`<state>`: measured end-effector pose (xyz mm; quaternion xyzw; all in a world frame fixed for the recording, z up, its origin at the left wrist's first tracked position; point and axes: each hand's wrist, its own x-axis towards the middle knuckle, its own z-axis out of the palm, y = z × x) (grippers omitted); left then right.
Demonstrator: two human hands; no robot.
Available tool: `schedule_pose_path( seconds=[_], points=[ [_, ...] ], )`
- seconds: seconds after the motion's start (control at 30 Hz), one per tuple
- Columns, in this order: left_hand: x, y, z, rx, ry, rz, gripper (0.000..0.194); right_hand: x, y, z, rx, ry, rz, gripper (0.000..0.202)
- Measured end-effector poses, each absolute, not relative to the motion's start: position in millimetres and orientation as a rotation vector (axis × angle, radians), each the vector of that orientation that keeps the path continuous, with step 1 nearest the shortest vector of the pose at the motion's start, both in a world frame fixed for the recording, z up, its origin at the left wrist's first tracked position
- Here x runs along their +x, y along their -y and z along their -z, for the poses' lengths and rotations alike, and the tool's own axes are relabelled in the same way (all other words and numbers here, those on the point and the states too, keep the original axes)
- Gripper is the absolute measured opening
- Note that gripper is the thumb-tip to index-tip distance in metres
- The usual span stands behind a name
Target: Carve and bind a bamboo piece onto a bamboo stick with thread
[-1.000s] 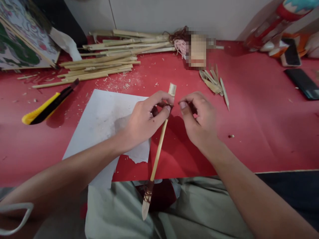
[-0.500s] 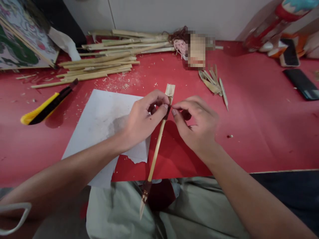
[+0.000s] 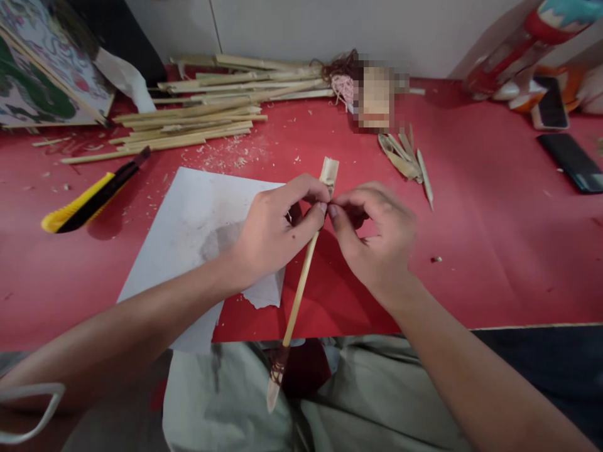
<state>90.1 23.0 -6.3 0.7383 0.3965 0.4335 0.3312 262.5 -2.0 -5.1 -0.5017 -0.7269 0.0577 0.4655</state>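
A slim bamboo stick (image 3: 300, 285) slants from the red table down over my lap, with a flat split end at the top and a pointed tip below. Dark brown thread (image 3: 279, 359) is wound round its lower part. My left hand (image 3: 277, 235) is closed on the stick just below the flat end, thumb and index finger pressed together. Against it, my right hand (image 3: 379, 235) pinches at the thread wound there, fingertips touching the left thumb. The fingers hide most of this upper winding. A white paper sheet (image 3: 211, 194) lies under my left forearm.
A yellow and black utility knife (image 3: 92, 198) lies on the left. Bamboo sticks (image 3: 198, 122) are piled at the back, near shavings. Dry husk pieces (image 3: 402, 157) and a dark phone (image 3: 570, 160) lie to the right. The table's front edge (image 3: 532, 325) runs above my lap.
My two hands have come together, and the fingertips now meet at the stick. The stick's upper end has shifted slightly right.
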Motion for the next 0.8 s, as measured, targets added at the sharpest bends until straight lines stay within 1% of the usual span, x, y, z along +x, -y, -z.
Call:
schedule_pose_path(
  seconds=[0.2,0.53,0.8],
  points=[
    [89.5,-20.5,2.9,1.999,-1.029,-1.133,0.013,261.9,2.8,6.4,-1.218,1.798,-0.109,0.011],
    [91.9,-19.9,3.6,1.879,-1.006,-1.14,0.011,263.2,3.1,11.8,-1.273,1.804,-0.124,0.012],
    [92.4,-21.4,9.2,1.799,-0.893,-1.156,0.011,262.5,1.9,10.7,-1.253,1.764,-0.28,0.013]
  ],
)
